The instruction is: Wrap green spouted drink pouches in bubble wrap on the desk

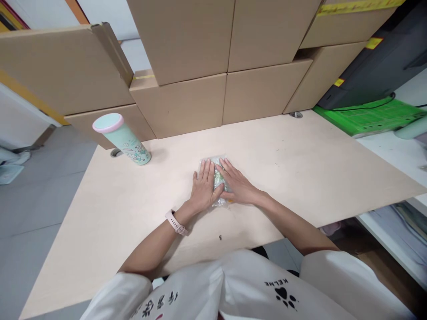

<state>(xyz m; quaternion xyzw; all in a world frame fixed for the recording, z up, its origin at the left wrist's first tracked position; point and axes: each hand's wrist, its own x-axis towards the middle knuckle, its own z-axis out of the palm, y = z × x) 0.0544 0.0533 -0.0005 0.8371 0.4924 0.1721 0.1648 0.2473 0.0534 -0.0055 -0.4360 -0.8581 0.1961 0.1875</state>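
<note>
A clear plastic packet (219, 178) with some green and white inside lies flat on the table in front of me. Across its left part rests my left hand (204, 186), fingers stretched out and pointing away from me. My right hand (237, 183) lies flat over the packet's right side, its fingers also extended. The two thumbs come close together near the packet's lower middle. Much of the packet is hidden under both hands, and its exact contents cannot be made out.
A mint tumbler (128, 144) with a pink rim stands at the left on the wooden table (283, 160). Cardboard boxes (190, 106) are stacked along the back edge. To the right are a green plastic crate (373, 118) and a dark grey case (376, 62).
</note>
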